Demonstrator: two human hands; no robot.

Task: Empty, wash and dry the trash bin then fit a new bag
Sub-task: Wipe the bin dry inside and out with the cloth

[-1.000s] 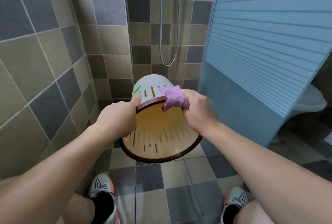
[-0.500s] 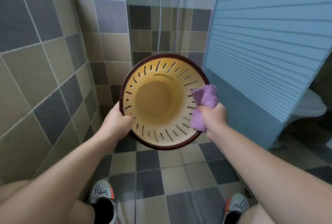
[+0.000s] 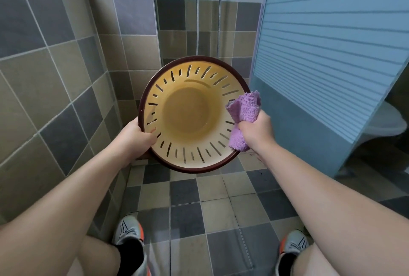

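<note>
you hold the trash bin (image 3: 186, 112) in the middle of the frame, lifted off the floor and tipped so its open mouth faces you. you look straight down the yellowish inside to the round bottom, with dark slots ringing the wall and a dark brown rim around the opening.

your left hand (image 3: 135, 135) grips the rim at its lower left edge; the thumb lies curled over the lip onto the inner wall, and the other fingers are hidden behind the bin.

your right hand (image 3: 256, 130) is closed in a fist round a purple cloth (image 3: 242, 118), at the right edge of the bin's mouth. the cloth bunches out above and below the fist and overlaps the rim and the inner wall there; whether it presses on the plastic cannot be told.

behind the bin, in the upper centre of the frame, a shower hose (image 3: 219, 10) hangs down the tiled wall (image 3: 44, 58). a pale blue ribbed partition (image 3: 332, 43) fills the upper right, with the edge of a white toilet (image 3: 387, 120) past it at the far right. your two sneakers (image 3: 128, 231) stand on the checkered floor tiles (image 3: 194, 205) at the bottom of the frame.
</note>
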